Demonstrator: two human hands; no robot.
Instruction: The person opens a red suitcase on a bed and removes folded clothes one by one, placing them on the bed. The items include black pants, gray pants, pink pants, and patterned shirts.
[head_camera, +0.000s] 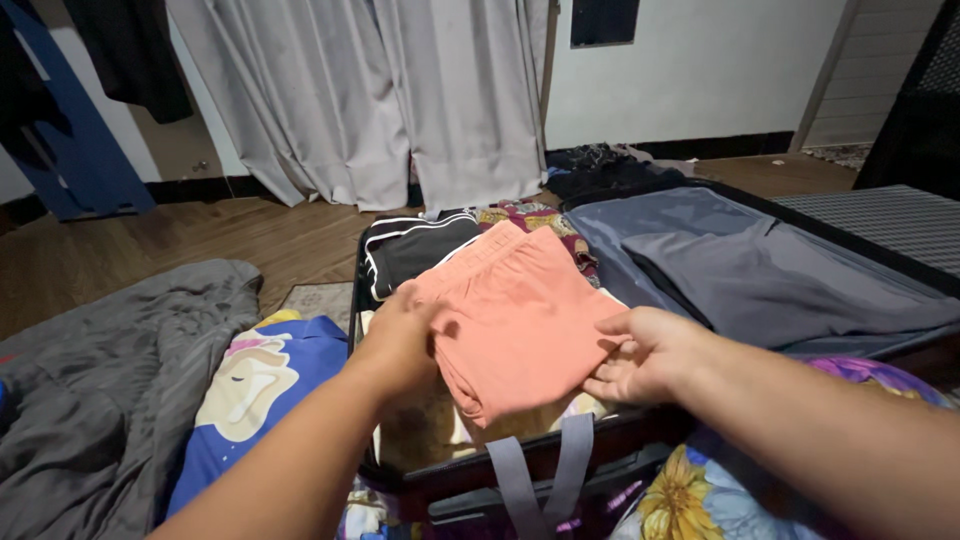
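A folded salmon-pink garment lies on top of clothes in the left half of an open black suitcase. My left hand grips the garment's left edge. Its right edge is pinched by the fingers of my right hand. Behind the pink piece sit a black garment with white stripes and a patterned maroon cloth. Pale yellow fabric shows underneath it.
The suitcase's open lid with grey lining lies at the right. A grey blanket and a blue cartoon-print sheet cover the bed at left, a floral sheet at lower right. Grey curtains hang behind, above a wooden floor.
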